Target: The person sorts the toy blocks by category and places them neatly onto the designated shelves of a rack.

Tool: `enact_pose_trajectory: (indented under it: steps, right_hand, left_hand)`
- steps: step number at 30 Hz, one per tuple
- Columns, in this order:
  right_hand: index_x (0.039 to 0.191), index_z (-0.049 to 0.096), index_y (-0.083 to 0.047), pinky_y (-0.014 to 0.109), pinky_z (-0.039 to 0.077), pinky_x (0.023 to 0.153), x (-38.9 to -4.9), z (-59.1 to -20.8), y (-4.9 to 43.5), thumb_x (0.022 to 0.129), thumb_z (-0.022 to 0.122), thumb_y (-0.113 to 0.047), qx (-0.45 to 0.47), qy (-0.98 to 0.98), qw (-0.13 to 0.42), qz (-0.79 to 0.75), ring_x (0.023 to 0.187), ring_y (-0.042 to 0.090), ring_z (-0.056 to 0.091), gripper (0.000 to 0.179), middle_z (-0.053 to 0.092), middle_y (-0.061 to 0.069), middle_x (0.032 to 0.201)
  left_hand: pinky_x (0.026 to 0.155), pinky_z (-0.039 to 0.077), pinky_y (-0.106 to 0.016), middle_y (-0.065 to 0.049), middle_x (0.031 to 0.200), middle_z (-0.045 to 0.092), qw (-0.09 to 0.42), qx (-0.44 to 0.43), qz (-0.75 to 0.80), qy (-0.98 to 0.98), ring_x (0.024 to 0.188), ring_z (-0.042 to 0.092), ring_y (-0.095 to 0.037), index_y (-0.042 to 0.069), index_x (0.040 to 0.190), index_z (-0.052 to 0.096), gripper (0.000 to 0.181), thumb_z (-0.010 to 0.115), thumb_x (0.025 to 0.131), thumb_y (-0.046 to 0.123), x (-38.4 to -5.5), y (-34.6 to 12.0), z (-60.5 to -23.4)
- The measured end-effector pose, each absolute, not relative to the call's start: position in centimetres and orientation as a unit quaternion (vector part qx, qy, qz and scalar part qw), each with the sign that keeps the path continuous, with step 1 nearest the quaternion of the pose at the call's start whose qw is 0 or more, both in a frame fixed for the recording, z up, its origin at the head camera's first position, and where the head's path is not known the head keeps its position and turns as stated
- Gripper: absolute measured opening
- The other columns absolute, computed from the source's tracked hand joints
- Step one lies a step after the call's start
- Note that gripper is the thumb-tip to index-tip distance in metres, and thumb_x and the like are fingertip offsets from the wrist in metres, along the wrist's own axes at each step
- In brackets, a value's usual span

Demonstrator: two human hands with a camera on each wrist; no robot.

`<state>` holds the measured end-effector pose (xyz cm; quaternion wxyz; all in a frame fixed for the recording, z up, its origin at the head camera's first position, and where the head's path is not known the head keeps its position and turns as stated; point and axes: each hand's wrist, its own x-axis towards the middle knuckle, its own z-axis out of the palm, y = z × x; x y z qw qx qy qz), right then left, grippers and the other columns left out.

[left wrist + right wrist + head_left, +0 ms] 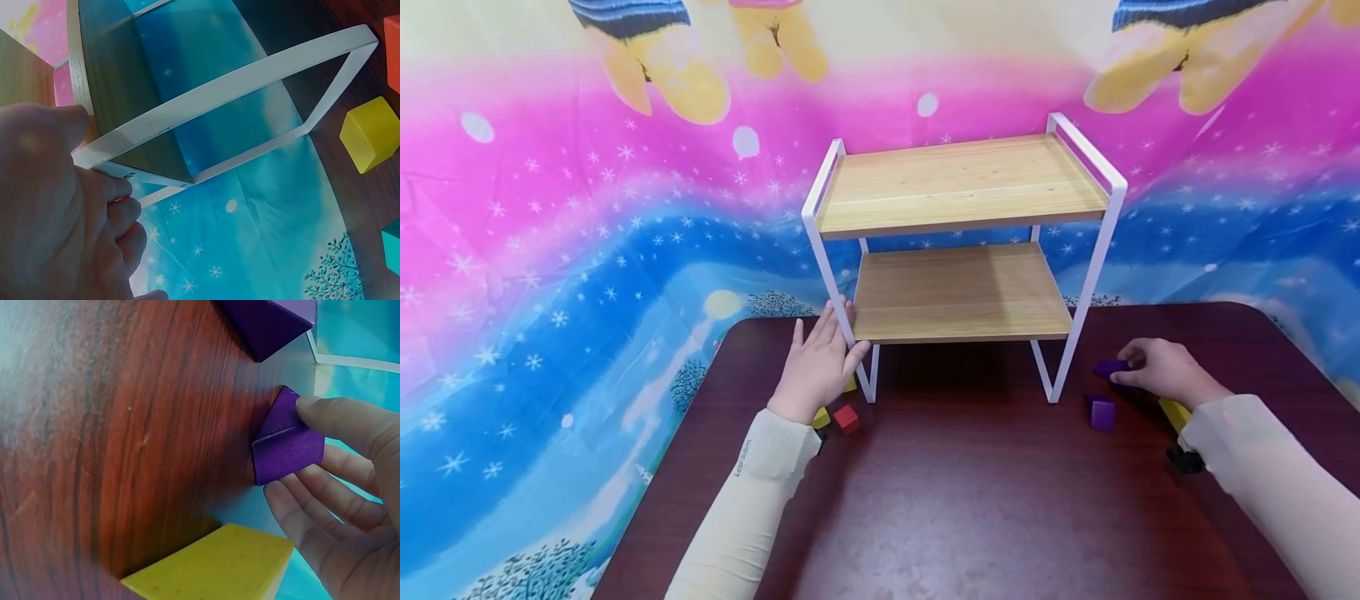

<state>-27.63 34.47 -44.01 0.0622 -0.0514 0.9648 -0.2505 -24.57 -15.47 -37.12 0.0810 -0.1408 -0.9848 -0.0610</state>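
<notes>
A two-tier shelf point(962, 187) with wooden boards and a white metal frame stands at the back of the table. My left hand point(816, 367) holds its left leg point(231, 87) at the height of the lower board, with the thumb across the front and the fingers along the outer side. To the right of the shelf, my right hand point(1165, 371) pinches a purple block point(287, 453) between thumb and fingers, low over the table. Nearer the front lies another purple block point(1102, 414). Beside the right wrist is a yellow block point(212, 569), partly hidden in the head view by the forearm.
Near the shelf's left leg lie a red block point(846, 419), a yellow block point(372, 134) and a teal block point(392, 247). The dark wooden table point(955, 500) has rounded back corners. A colourful printed cloth point(587, 250) hangs behind it.
</notes>
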Motion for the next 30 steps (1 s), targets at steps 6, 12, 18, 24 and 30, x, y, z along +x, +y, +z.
enact_pose_trajectory:
  steps: [6,12,18,24,30]
  right_hand:
    - [0.106,0.06,0.007,0.038,0.054,0.062,-27.55,-44.04,34.43,0.078,0.077,-0.026,-0.05,0.963,0.065,-0.259,0.075,0.025,0.058,0.047,0.062,0.022,0.095]
    - [0.104,0.061,0.006,0.037,0.054,0.061,-27.5,-44.04,34.3,0.079,0.076,-0.026,-0.048,0.962,0.069,-0.26,0.073,0.023,0.057,0.044,0.062,0.019,0.092]
    - [0.104,0.061,0.006,0.038,0.054,0.062,-27.42,-44.09,34.18,0.079,0.076,-0.024,-0.044,0.961,0.072,-0.262,0.073,0.024,0.058,0.042,0.062,0.02,0.092]
    - [0.102,0.061,0.007,0.04,0.054,0.064,-27.39,-44.32,34.29,0.079,0.076,-0.024,-0.05,0.963,0.061,-0.258,0.075,0.026,0.057,0.041,0.061,0.022,0.094]
    - [0.101,0.061,0.007,0.04,0.054,0.064,-27.47,-44.35,34.37,0.079,0.076,-0.024,-0.054,0.964,0.053,-0.256,0.076,0.026,0.058,0.041,0.061,0.023,0.095]
  left_hand:
    - [0.111,-0.001,-0.054,0.002,0.157,0.005,0.09,-0.143,-0.056,-0.984,0.144,0.004,-0.018,0.019,0.152,0.009,0.068,0.026,0.097,0.056,-24.61,-15.47,-37.13]
    - [0.111,0.0,-0.055,0.002,0.157,0.005,0.092,-0.143,-0.056,-0.984,0.144,0.004,-0.018,0.019,0.152,0.01,0.066,0.029,0.098,0.053,-24.6,-15.44,-37.06]
    - [0.111,0.0,-0.054,0.003,0.157,0.003,0.09,-0.139,-0.055,-0.985,0.144,0.004,-0.017,0.019,0.152,0.008,0.065,0.031,0.099,0.05,-24.54,-15.4,-37.05]
    - [0.111,0.001,-0.055,0.0,0.157,0.01,0.095,-0.141,-0.052,-0.984,0.143,0.003,-0.017,0.019,0.152,0.008,0.064,0.029,0.099,0.05,-24.59,-15.38,-37.17]
    - [0.111,0.0,-0.054,0.002,0.157,0.006,0.093,-0.14,-0.052,-0.984,0.143,0.002,-0.016,0.021,0.151,0.004,0.065,0.028,0.099,0.05,-24.65,-15.4,-37.23]
